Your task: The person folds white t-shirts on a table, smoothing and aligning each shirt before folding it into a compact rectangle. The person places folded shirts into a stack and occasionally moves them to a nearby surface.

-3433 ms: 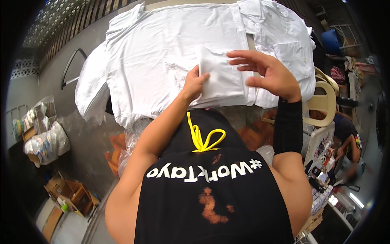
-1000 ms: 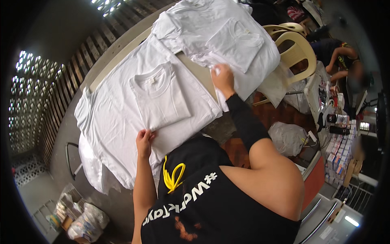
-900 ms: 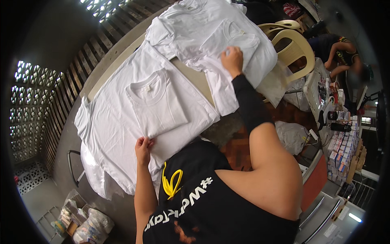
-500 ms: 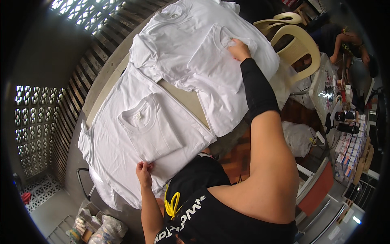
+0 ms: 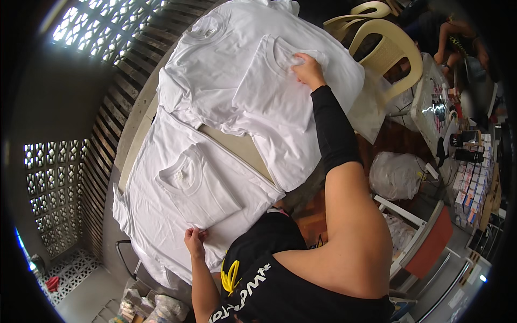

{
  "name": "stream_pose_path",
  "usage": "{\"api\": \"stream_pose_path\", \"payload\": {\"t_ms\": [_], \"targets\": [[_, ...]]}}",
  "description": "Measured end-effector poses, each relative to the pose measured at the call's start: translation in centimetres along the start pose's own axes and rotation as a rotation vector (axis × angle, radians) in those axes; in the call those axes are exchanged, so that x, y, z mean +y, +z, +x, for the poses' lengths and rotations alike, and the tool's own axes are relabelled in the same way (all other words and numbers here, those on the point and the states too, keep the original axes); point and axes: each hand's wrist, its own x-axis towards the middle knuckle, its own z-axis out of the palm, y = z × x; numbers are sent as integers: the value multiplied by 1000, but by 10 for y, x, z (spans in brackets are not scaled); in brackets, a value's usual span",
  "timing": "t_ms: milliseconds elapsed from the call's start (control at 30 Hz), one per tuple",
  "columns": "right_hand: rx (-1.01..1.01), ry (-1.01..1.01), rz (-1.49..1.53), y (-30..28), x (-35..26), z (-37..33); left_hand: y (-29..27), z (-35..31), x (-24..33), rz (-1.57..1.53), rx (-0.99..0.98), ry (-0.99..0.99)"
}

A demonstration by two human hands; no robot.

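Observation:
Two folded white T-shirts lie on larger spread white T-shirts across a table. At the far right, my right hand (image 5: 309, 71) is closed on the collar side of the upper folded T-shirt (image 5: 264, 81). Its fingertips are partly hidden in the cloth. My left hand (image 5: 195, 242) has its fingers curled together at the bottom edge of the nearer folded T-shirt (image 5: 207, 199), whose round neckline points away from me. Beneath these are the nearer spread T-shirt (image 5: 145, 215) and the farther spread T-shirt (image 5: 215, 70), both with some wrinkles.
Bare tabletop (image 5: 237, 148) shows between the spread shirts. Beige plastic chairs (image 5: 412, 64) stand to the right, beside a bulging plastic bag (image 5: 396, 175) on the floor. Stacked small boxes (image 5: 468, 185) and a red-backed chair (image 5: 428, 239) lie farther right. Another person's arm (image 5: 444, 40) appears at upper right.
The view has turned slightly, shifting the whole scene. My right hand keeps its hold on the upper folded T-shirt, which looks a little more spread. My left hand stays at the nearer one.

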Motion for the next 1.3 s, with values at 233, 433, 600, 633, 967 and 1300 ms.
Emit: {"api": "stream_pose_path", "payload": {"t_ms": [233, 433, 600, 633, 967, 1300], "targets": [[269, -342, -455, 21, 18, -5, 0, 1, 0, 12, 19, -18], [295, -317, -544, 30, 16, -19, 2, 1, 5, 55, 12, -19], [242, -334, -552, 25, 12, -16, 7, 2, 15, 88, 51, -57], [314, -379, -525, 23, 13, -18, 8, 3, 17, 99, 48, -58], [339, 151, -286, -14, 47, -67, 12, -15, 37, -390, -224, 55], [-220, 311, 848, -27, 46, -52, 78, -58, 252, -347, -612, 240]]}}
